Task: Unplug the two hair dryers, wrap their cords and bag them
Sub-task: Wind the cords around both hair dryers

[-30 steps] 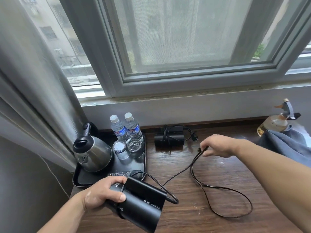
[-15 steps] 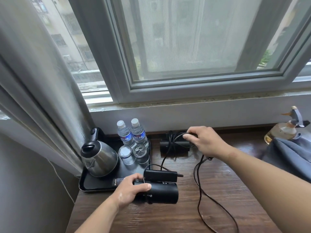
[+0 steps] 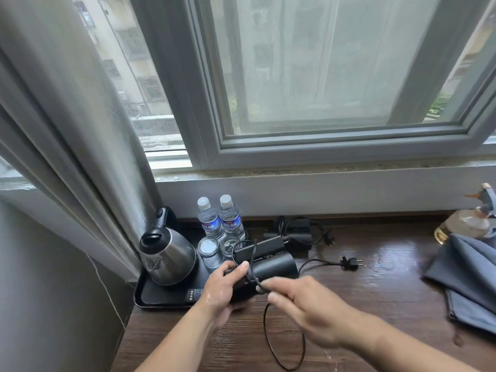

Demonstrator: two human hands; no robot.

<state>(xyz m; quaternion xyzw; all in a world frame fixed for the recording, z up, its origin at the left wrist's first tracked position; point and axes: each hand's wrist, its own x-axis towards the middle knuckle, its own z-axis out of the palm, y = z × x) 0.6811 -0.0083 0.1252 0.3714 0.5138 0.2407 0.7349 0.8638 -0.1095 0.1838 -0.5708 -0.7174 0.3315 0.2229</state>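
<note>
My left hand (image 3: 224,287) grips a black folded hair dryer (image 3: 271,268) just above the wooden desk, right of the tray. My right hand (image 3: 303,302), blurred, pinches the dryer's black cord (image 3: 268,342) beside the barrel; one turn of cord lies over the dryer and a loop hangs down to the desk. The cord's plug (image 3: 350,263) lies loose on the desk to the right. A second black hair dryer (image 3: 294,232) with its cord wound round it lies against the wall behind. A grey fabric bag (image 3: 467,280) lies at the right edge.
A black tray (image 3: 161,299) at the left holds a steel kettle (image 3: 167,255), two water bottles (image 3: 218,220) and two upturned glasses (image 3: 210,251). A spray bottle (image 3: 467,222) stands behind the bag. A curtain (image 3: 67,130) hangs at the left. The window sill runs along the back.
My right hand left the far dryer, came back to the near one and took up its cord, laying a turn over it. My left hand lifted and tilted the dryer. The plug now lies free.
</note>
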